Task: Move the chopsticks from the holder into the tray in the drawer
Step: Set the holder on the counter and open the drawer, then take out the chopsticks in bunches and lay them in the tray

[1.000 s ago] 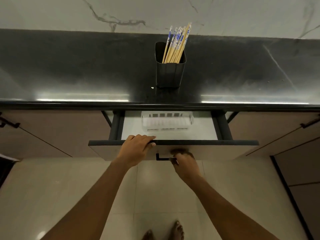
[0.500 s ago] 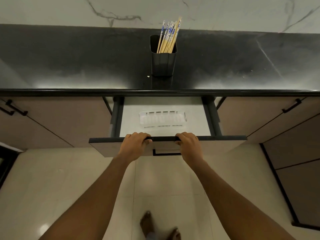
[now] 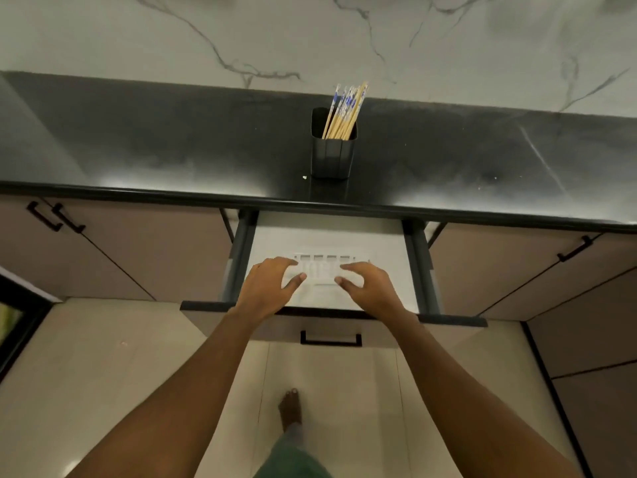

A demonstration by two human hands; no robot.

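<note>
Both hands, left hand [image 3: 267,288] and right hand [image 3: 367,288], spread with empty grip over the tray [image 3: 324,267], chopsticks [image 3: 344,112] well beyond.

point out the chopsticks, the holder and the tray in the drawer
chopsticks [image 3: 341,115]: head view, on the middle of the bundle's shafts above the rim.
holder [image 3: 331,158]: head view, on its dark front wall.
tray [image 3: 322,270]: head view, on the clear slotted part between the two hands.

One head-worn camera looks forward and steeply down, close over the open drawer [image 3: 331,236] and desk [image 3: 172,157]
</note>
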